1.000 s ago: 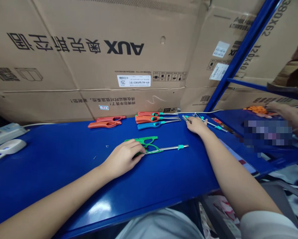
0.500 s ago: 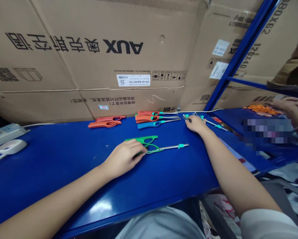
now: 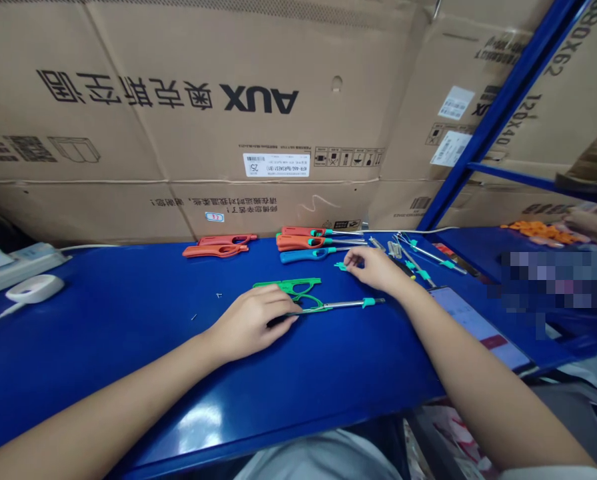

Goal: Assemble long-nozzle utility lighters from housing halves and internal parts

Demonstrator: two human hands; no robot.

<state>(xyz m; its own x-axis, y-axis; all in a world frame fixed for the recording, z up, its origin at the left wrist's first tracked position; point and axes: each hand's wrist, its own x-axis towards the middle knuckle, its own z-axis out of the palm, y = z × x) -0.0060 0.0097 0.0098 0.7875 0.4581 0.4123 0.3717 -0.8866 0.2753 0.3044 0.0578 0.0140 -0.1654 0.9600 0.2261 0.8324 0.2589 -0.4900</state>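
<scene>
My left hand (image 3: 251,321) rests on the blue table (image 3: 128,333), fingers curled down on the handle end of a green lighter shell (image 3: 298,297) whose metal tube (image 3: 346,305) points right. A second green shell half (image 3: 288,285) lies just behind it. My right hand (image 3: 371,267) hovers a little to the right, its fingertips pinched on a small teal part (image 3: 342,266). Several metal tubes with teal collars (image 3: 418,257) lie beyond that hand.
Two orange shell halves (image 3: 218,245) and three assembled lighters (image 3: 311,243), orange and blue, lie at the table's back by large cardboard boxes (image 3: 203,120). A power strip (image 3: 13,263) sits far left, a phone (image 3: 478,323) right. Another person's hand (image 3: 593,227) reaches orange parts (image 3: 538,230).
My right hand has drawn back left from the pile of metal tubes, now pinching a small teal part. My left hand stays on the green shell. The view shifted slightly.
</scene>
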